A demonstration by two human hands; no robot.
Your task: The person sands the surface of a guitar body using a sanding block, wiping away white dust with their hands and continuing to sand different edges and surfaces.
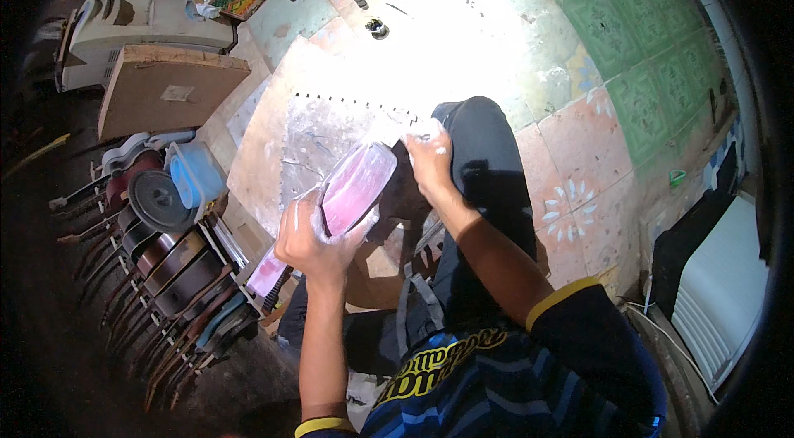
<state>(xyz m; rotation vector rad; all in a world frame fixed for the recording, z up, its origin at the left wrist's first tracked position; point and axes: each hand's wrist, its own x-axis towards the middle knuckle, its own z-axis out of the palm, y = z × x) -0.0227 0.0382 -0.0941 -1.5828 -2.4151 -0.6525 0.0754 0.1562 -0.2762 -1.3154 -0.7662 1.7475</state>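
Dark shirt (pixel 496 380) nearest, and beyond it, left of the bent knee (pixel 481 128), the left hand (pixel 308 236) clamps a dusty pink block (pixel 358 188); right hand (pixel 429 158) curls beside its far end, hold unclear; pans (pixel 182 282) crowd the left.

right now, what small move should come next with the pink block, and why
Probably brush the whitish dust off the pink block with the right hand: pale streaks cover its upper face, the left hand grips its near end, and the right hand is close beside its far end.
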